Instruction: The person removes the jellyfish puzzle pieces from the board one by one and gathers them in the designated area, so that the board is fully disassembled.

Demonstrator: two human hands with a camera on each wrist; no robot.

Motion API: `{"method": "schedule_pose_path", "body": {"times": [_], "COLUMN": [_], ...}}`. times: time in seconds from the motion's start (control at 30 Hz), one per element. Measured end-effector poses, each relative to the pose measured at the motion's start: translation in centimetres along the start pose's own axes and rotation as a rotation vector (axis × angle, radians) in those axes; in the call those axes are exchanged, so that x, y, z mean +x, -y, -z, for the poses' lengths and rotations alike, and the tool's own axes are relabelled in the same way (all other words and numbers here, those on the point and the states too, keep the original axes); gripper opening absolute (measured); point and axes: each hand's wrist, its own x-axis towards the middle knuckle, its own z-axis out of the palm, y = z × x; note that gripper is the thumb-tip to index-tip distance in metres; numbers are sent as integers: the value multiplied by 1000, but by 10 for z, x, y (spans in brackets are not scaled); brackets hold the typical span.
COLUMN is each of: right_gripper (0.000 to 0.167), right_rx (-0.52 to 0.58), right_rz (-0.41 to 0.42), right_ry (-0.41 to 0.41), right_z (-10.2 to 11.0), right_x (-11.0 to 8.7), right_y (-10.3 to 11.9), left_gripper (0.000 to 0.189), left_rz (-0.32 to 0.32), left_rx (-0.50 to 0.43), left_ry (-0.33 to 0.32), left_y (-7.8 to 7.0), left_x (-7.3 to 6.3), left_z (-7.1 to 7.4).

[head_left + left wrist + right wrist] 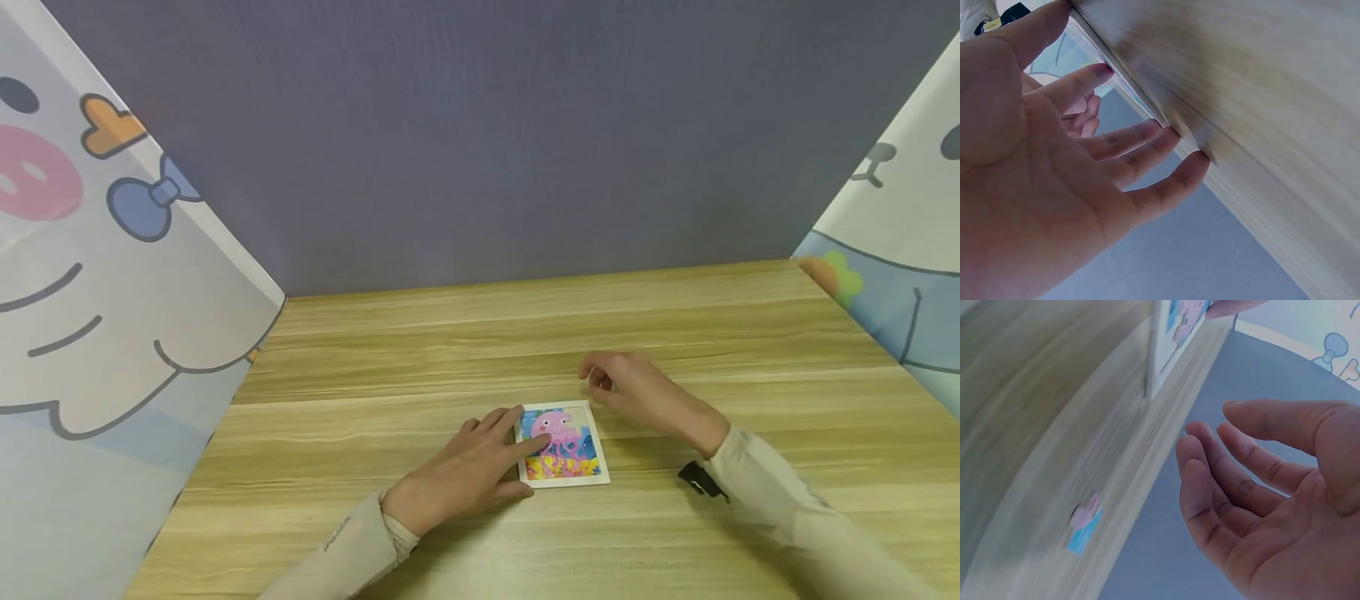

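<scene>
A square jigsaw puzzle (566,454) with a white frame lies flat on the table, showing a pink jellyfish; a pale gap shows at its upper right. My left hand (465,471) rests on it, index finger stretched over the picture, the thumb and other fingers about its left side. Just beyond the frame's upper right corner hovers my right hand (641,392), fingers loosely bent, with nothing between them in the right wrist view. A loose pink-and-blue puzzle piece (1085,522) lies on the table in that view; in the head view I cannot make it out.
The wood-grain table (360,358) meets a grey-blue panel (510,150) at the back. Cartoon-printed panels stand at the left (112,333) and right (915,217). A small black item (702,481) shows beside the right sleeve.
</scene>
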Motion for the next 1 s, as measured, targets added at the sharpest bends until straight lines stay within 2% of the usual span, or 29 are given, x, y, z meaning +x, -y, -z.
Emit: {"method": "schedule_pose_path", "body": {"times": [0.43, 0.63, 0.8, 1.0], "right_gripper": [13, 20, 23, 22], "right_rx": [66, 32, -13, -46], "right_rz": [29, 4, -13, 19], "right_ry": [105, 153, 160, 130], "right_z": [-19, -28, -33, -35], "right_x": [4, 1, 0, -2], "right_y": [14, 20, 23, 23], "left_gripper": [62, 62, 62, 63], "left_rz": [3, -3, -7, -4], "left_rx": [48, 54, 48, 60], "left_ry": [-5, -18, -16, -1], "left_y": [0, 0, 0, -1], "left_x": [-1, -1, -2, 0], "left_z": [-2, -3, -3, -2]}}
